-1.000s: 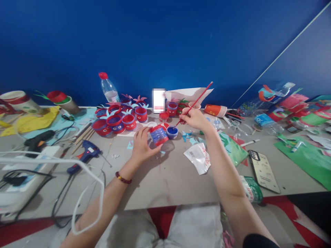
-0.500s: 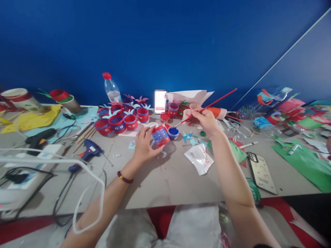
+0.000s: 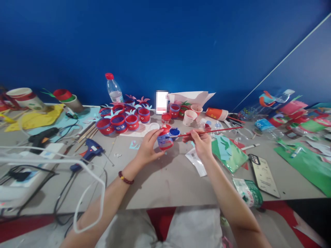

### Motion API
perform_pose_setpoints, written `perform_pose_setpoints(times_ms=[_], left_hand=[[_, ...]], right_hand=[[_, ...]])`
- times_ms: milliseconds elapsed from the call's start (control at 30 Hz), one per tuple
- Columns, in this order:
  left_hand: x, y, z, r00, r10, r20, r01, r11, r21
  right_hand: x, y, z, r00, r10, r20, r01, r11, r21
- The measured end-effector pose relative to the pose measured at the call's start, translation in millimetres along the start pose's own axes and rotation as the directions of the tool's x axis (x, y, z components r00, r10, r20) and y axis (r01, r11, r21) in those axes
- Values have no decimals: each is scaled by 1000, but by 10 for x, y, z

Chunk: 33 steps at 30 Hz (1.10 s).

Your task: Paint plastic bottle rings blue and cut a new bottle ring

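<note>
My left hand [image 3: 148,147] is closed around a small red cup [image 3: 165,144] partly covered in blue paint, tilted on its side. A long red paintbrush [image 3: 214,130] is gripped in my right hand [image 3: 200,142], held nearly level. Its bristle end reaches the cup's painted side and appears to touch it. Just behind the cup stands a small pot of blue paint [image 3: 175,132], partly covered by the brush. A pot of red paint [image 3: 166,118] sits farther back. To the left, several finished-looking red and blue cups [image 3: 119,123] with eyes and paper leaves are grouped together.
A blue glue gun [image 3: 92,150] and a white power strip [image 3: 28,179] with looping cables lie at left. Plain paper cups [image 3: 190,117] stand behind my right hand. A phone [image 3: 264,175], a green packet [image 3: 248,192] and green paper [image 3: 306,165] lie at right. A bottle [image 3: 113,89] stands by the wall.
My right hand has moved down and toward me, bringing the brush from the blue paint pot to the cup. The brush now lies flatter. The cup has turned slightly in my left hand.
</note>
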<state>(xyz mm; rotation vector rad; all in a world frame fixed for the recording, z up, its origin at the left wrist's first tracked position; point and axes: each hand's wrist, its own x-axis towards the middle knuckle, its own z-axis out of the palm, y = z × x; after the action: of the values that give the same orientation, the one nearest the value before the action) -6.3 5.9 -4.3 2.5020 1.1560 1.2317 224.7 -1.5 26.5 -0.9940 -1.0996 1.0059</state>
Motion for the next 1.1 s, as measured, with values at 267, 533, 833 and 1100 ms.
perform_pose_setpoints(times_ms=[267,533,833,1100], left_hand=[[-1,78,-32,999,9,32,-7,998,-68],[-9,77,-20,1000,23,13,-21,997,-79],[-21,62,-13,999,34,-13,-35,996,-81],[-26,34,-10,999,41,0,-41,995,-90]], right_hand=[[-85,1,83,999,19,-27,-19,1000,-1],[-98,-57,96,996,-36,-78,29,995,-95],[-100,-59,47,985,-126,-122,105,981,-163],[-166,-52,-27,938,-321,-132,247,884,-397]])
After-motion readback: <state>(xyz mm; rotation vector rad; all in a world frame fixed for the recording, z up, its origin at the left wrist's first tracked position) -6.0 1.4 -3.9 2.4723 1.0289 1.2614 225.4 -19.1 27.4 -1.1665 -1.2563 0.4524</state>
